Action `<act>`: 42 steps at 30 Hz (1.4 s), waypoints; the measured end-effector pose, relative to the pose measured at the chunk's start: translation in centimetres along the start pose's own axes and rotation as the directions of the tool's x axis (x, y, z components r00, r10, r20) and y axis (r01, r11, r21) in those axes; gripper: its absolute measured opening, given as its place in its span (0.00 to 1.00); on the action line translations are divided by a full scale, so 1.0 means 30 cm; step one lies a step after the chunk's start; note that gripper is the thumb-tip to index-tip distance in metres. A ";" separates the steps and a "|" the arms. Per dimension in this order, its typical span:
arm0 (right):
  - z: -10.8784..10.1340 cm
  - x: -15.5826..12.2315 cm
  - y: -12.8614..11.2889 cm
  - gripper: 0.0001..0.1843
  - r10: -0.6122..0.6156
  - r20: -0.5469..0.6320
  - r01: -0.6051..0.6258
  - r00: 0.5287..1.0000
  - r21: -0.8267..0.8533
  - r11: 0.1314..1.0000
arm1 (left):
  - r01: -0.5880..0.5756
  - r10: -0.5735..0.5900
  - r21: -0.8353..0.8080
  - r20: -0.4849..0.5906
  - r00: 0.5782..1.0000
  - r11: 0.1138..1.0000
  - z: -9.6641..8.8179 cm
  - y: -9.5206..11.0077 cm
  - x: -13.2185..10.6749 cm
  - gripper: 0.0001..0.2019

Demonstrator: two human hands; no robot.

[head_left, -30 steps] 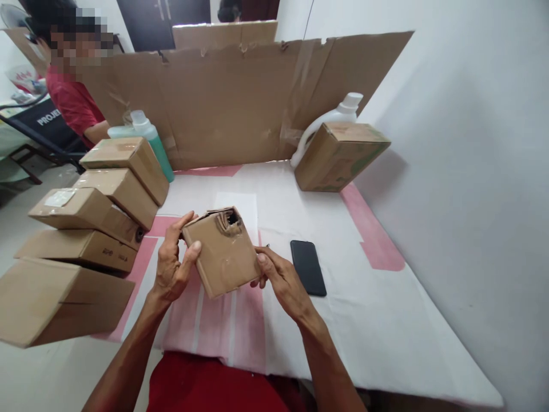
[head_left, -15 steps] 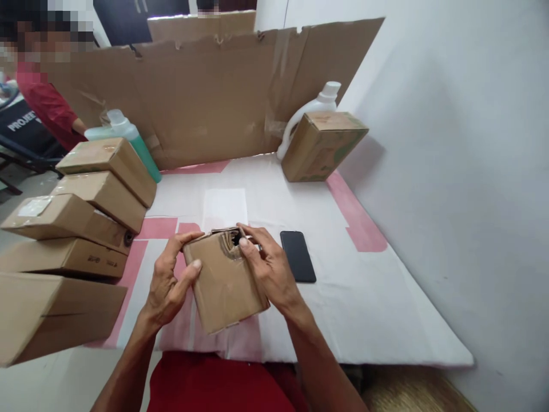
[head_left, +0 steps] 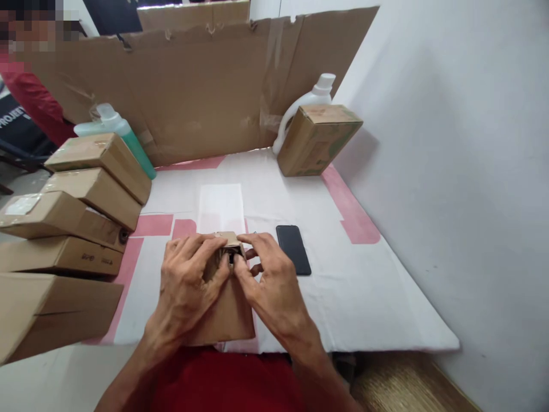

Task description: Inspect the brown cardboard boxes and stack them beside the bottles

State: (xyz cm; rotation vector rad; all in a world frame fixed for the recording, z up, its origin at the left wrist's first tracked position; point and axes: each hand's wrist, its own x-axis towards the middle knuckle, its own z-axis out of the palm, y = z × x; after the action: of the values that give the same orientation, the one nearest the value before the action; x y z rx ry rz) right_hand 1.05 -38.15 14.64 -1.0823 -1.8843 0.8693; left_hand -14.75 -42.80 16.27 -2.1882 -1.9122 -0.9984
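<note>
A brown cardboard box [head_left: 231,312] with a torn hole at its upper edge is at the table's front, close to my body. My left hand [head_left: 191,280] lies over the box's left side, thumb and fingers closed at the torn edge. From the right, my right hand [head_left: 272,283] grips the same edge, its thumb at the dark hole. Both thumbs nearly meet there. What is inside the box cannot be made out. A black phone [head_left: 294,250] lies flat just right of my right hand. Beyond the box is a white sheet of paper [head_left: 221,206].
Several cardboard boxes [head_left: 92,191] line the left edge, beside a green liquid bottle [head_left: 137,150]. At the back right, a carton [head_left: 319,140] leans by a white jug [head_left: 295,109]. A cardboard partition [head_left: 193,97] closes the back; a wall [head_left: 472,171] bounds the right. Another person's red sleeve [head_left: 38,106] shows at left.
The box has come down and nearer my body, with its torn edge turned toward me. My left hand has shifted from the box's left edge to the hole, beside my right thumb.
</note>
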 end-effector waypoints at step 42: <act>-0.159 -0.008 0.117 0.21 0.027 0.021 -0.027 0.999 -0.015 1.000 | 0.031 -0.011 -0.162 0.125 0.992 0.986 -0.076 -0.052 -0.019 0.16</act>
State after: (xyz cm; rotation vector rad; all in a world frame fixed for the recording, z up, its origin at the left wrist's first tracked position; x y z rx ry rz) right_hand 6.55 -36.11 13.82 -1.1140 -1.8999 0.8868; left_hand -17.13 -43.98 17.22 -2.3766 -1.9738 -1.0840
